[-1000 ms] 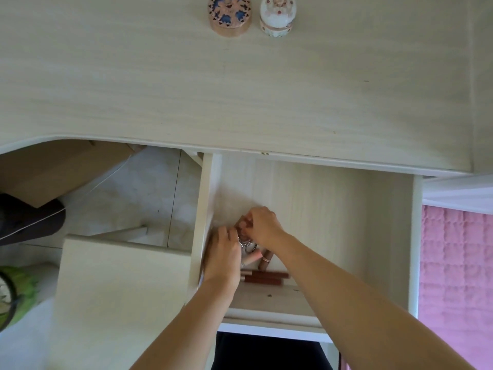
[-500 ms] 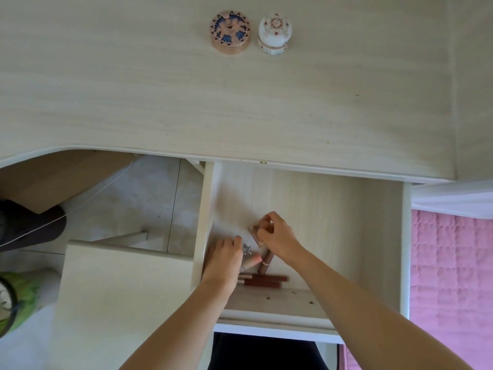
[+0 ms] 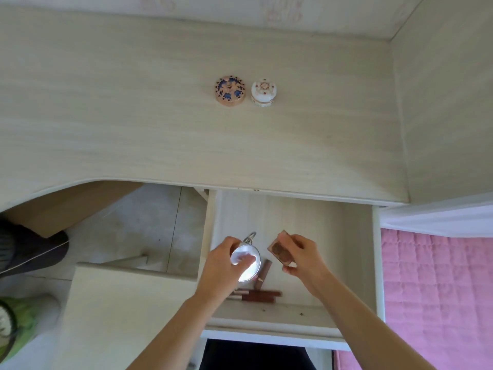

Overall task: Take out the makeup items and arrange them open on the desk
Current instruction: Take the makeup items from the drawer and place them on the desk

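Both hands are over the open drawer [image 3: 354, 263]. My left hand [image 3: 221, 268] grips a round silver compact [image 3: 246, 261] with a small metal charm on its far side. My right hand [image 3: 301, 256] holds a brown square compact [image 3: 280, 251], tilted. Several brown lipstick tubes [image 3: 256, 296] lie on the drawer floor near its front, and one more tube [image 3: 264, 272] lies between my hands. On the desk [image 3: 160, 116] stand a round pink and blue patterned case [image 3: 230, 90] and a white ornate jar [image 3: 263, 92], side by side.
A pale stool or box top [image 3: 120, 311] sits left of the drawer. A pink quilted bed [image 3: 437, 295] lies to the right. A side wall panel [image 3: 442, 102] borders the desk's right end. A dark bag [image 3: 29, 247] and a green object [image 3: 13, 324] rest on the floor.
Both hands have lifted apart from the pile in the drawer. The left one now holds the silver compact, the right one has raised the brown compact. The view has tilted up the desk.
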The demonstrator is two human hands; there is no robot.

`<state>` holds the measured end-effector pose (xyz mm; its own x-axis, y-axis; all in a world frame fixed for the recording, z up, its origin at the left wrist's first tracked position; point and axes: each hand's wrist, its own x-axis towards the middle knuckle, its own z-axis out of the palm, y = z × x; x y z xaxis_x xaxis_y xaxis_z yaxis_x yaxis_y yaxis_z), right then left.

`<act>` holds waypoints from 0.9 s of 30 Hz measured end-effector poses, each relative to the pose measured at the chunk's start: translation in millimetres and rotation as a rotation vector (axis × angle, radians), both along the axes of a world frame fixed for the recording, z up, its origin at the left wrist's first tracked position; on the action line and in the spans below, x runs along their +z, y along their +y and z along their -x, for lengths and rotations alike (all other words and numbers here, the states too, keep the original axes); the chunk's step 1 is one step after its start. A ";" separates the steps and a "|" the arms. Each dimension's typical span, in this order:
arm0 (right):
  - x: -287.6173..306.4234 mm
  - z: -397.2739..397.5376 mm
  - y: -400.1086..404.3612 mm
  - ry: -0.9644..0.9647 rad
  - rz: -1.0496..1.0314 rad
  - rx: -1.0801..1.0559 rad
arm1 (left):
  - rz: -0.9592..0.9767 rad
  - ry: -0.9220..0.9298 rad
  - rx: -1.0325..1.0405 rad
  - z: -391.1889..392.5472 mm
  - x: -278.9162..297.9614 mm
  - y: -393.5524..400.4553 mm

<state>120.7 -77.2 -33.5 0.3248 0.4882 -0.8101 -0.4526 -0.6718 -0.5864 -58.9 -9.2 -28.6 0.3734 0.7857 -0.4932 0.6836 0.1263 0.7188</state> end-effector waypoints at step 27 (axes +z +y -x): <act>79.3 -51.0 208.2 -0.534 -0.240 0.050 | -0.180 -0.332 0.486 -71.2 72.6 212.8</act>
